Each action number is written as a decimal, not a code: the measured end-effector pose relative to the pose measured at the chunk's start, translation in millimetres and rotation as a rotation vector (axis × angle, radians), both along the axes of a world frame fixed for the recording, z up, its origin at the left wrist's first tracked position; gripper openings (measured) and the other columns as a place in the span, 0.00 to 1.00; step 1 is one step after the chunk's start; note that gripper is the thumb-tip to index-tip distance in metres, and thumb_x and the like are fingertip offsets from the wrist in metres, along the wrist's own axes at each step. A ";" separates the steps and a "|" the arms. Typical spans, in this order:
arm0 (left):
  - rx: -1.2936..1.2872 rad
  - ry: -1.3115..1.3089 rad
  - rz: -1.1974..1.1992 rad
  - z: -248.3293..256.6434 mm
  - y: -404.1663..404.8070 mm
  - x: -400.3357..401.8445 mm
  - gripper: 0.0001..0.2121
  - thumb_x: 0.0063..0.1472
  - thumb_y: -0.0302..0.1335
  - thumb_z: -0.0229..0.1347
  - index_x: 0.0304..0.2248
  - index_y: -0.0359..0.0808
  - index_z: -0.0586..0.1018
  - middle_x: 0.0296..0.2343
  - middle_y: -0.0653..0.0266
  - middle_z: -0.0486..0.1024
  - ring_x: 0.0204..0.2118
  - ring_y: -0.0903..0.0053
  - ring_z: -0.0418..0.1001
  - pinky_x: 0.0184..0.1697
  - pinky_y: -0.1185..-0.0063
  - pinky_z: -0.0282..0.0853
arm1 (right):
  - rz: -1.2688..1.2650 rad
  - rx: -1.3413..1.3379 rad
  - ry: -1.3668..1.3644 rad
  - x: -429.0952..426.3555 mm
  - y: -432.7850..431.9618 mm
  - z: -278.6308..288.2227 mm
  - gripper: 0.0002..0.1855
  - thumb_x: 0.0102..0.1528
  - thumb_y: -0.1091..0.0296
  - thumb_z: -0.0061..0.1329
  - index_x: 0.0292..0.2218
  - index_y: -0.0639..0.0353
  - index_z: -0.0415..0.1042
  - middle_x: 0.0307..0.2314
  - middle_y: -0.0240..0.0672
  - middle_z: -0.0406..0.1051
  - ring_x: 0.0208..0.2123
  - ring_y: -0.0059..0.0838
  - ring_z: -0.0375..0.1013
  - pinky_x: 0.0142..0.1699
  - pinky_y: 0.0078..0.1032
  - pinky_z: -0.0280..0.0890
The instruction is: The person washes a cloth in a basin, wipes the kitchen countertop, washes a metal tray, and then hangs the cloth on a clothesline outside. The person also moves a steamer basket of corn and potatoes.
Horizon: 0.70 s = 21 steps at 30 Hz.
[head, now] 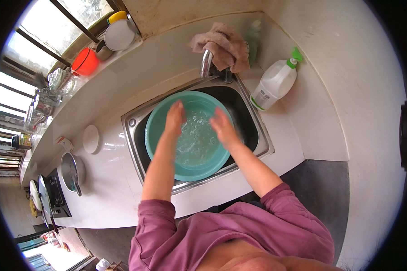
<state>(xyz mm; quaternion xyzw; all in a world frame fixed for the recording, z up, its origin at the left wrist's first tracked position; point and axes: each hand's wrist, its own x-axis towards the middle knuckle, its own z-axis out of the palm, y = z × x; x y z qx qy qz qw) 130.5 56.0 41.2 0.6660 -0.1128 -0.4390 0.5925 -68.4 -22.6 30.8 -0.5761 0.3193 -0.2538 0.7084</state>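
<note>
Before me a turquoise plastic basin [157, 111] sits in a stainless steel sink [257, 132]. Rippling water [196, 139] with bubbles lies inside the basin. Over its left side hangs my left hand [175, 118], empty. Across from it, above the basin's right side, my right hand [224, 128] is empty too, its fingers apart and blurred. The palms roughly face each other with a gap between them. A chrome faucet [206, 63] stands behind the basin, and a brownish-pink cloth [224, 44] is draped over it.
Right of the sink stands a white pump bottle [274, 83] with a green top; a greenish bottle [254, 40] is behind the cloth. On the left counter are a white lid or plate [91, 139], a metal pot [81, 166] and a stove [59, 193]. A red container [84, 62] stands on the window ledge.
</note>
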 end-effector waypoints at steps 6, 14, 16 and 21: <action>0.353 0.326 0.494 -114.7 80.0 -22.0 0.21 0.61 0.39 0.47 0.51 0.39 0.66 0.44 0.60 0.68 0.47 0.64 0.64 0.51 0.62 0.60 | -0.094 -0.051 0.470 55.3 -26.9 -146.4 0.27 0.57 0.55 0.46 0.51 0.64 0.64 0.45 0.44 0.69 0.46 0.34 0.68 0.50 0.31 0.62; 0.283 0.642 0.666 -129.9 93.3 -25.2 0.17 0.63 0.38 0.43 0.47 0.40 0.68 0.41 0.62 0.71 0.40 0.70 0.68 0.47 0.60 0.60 | -0.280 1.116 -0.040 105.8 53.0 -136.6 0.18 0.56 0.50 0.47 0.33 0.57 0.73 0.26 0.34 0.74 0.25 0.26 0.70 0.28 0.23 0.62; 0.089 0.762 0.566 -103.4 76.6 -29.9 0.18 0.64 0.39 0.41 0.49 0.40 0.68 0.45 0.60 0.70 0.47 0.67 0.68 0.48 0.60 0.61 | -0.083 1.220 -0.159 109.6 63.9 -118.6 0.19 0.56 0.47 0.47 0.30 0.56 0.72 0.23 0.34 0.73 0.22 0.27 0.69 0.25 0.23 0.62; 0.103 0.520 0.379 -58.7 80.5 -43.0 0.18 0.62 0.38 0.45 0.47 0.37 0.72 0.46 0.58 0.70 0.49 0.66 0.67 0.50 0.66 0.62 | 0.324 0.478 0.276 105.9 50.3 -88.8 0.17 0.55 0.51 0.50 0.30 0.57 0.70 0.22 0.36 0.71 0.25 0.33 0.72 0.28 0.30 0.67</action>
